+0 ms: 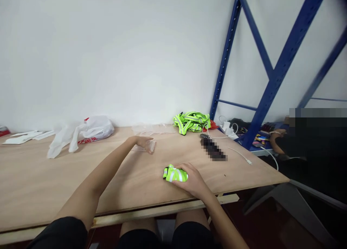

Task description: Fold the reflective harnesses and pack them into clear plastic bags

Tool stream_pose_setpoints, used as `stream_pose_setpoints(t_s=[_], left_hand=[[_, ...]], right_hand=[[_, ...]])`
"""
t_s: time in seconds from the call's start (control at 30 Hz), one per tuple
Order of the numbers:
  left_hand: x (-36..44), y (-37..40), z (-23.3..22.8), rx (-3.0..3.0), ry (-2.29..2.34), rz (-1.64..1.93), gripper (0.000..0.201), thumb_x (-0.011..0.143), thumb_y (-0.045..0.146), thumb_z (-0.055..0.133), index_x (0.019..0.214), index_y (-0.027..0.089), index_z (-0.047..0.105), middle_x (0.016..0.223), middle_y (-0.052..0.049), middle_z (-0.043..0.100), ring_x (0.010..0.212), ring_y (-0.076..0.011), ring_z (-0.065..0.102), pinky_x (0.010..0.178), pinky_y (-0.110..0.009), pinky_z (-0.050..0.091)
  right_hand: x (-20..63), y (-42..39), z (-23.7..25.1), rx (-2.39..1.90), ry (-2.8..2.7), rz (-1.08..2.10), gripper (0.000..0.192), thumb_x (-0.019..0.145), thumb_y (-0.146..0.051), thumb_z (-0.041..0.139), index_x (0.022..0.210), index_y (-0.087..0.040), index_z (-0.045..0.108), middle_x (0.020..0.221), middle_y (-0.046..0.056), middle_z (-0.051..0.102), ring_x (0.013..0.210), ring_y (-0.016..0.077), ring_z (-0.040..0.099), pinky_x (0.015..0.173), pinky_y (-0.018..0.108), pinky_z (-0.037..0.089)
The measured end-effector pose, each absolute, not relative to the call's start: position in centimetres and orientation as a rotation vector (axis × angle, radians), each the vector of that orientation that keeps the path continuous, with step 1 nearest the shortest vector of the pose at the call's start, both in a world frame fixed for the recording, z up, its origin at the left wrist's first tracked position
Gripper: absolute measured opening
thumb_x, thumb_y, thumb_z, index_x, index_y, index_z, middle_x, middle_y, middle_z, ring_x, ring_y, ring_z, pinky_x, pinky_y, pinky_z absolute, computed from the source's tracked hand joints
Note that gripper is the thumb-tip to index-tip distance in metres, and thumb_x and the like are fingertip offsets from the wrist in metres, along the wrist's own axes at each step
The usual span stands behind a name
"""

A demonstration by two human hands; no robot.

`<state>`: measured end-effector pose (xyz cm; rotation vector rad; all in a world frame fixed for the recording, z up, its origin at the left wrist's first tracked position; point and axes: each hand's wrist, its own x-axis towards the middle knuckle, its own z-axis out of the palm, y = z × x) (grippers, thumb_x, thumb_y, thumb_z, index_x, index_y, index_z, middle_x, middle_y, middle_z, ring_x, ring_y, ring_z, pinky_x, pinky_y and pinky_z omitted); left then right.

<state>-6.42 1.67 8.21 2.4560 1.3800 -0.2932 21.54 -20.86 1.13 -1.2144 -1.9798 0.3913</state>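
On the bare plywood tabletop (pixel 54 176), near its front edge, a small folded bundle of fluorescent yellow-green fabric with silver reflective stripes (pixel 175 174) is pinned flat under the right hand (pixel 191 178). The fingers are curled loosely over the bundle's near side, so that it is pressed down and kept folded rather than lifted; most of the bundle shows to the left of the knuckles.

Further back from that bundle and a little to its left, the left hand (pixel 143 142) is stretched out at arm's length. Its fingers are partly closed over a clear, thin plastic bag (pixel 148 146) lying flat on the wood; whether the film is pinched or only touched cannot be told. More of the same clear plastic (pixel 151 129) is stacked behind it, close to the wall, within reach of that outstretched arm.

Behind and to the right of the folded bundle, an unfolded heap of the same yellow-green reflective straps (pixel 192 121) is piled near the blue metal shelving upright (pixel 225 61). Between heap and bundle lies a dark blurred-out object (pixel 213 149), with a white cable (pixel 240 154) trailing beside it. Far to the left of the bundle, a crumpled white plastic carrier bag with red print (pixel 84 133) rests on the table. At the right edge, well apart from the bundle, another person's arm (pixel 276 142) is seen by the shelving.
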Motion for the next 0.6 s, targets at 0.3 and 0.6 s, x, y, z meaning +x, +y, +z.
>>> stream_pose_setpoints(t_s=[0.3, 0.6], left_hand=[[-5.7, -1.1, 6.6, 2.523, 1.352, -0.265, 0.127, 0.053, 0.084, 0.068, 0.155, 0.020, 0.030, 0.155, -0.020, 0.039, 0.141, -0.0408, 0.038, 0.114, -0.049, 0.031], [-4.0, -2.5, 6.4, 2.415, 1.299, -0.111, 0.128, 0.053, 0.076, 0.074, 0.155, 0.018, 0.022, 0.155, -0.018, 0.039, 0.139, -0.0382, 0.041, 0.114, -0.046, 0.034]], right_hand=[[22.0, -20.6, 1.0, -1.215, -1.960, 0.434, 0.065, 0.069, -0.034, 0.086, 0.127, -0.022, 0.058, 0.121, 0.008, 0.066, 0.114, 0.0263, 0.060, 0.099, 0.039, 0.046], [22.4, -20.6, 1.2, -1.197, -2.033, 0.497, 0.054, 0.069, -0.035, 0.087, 0.115, -0.022, 0.064, 0.110, 0.006, 0.065, 0.104, 0.0241, 0.062, 0.093, 0.037, 0.049]])
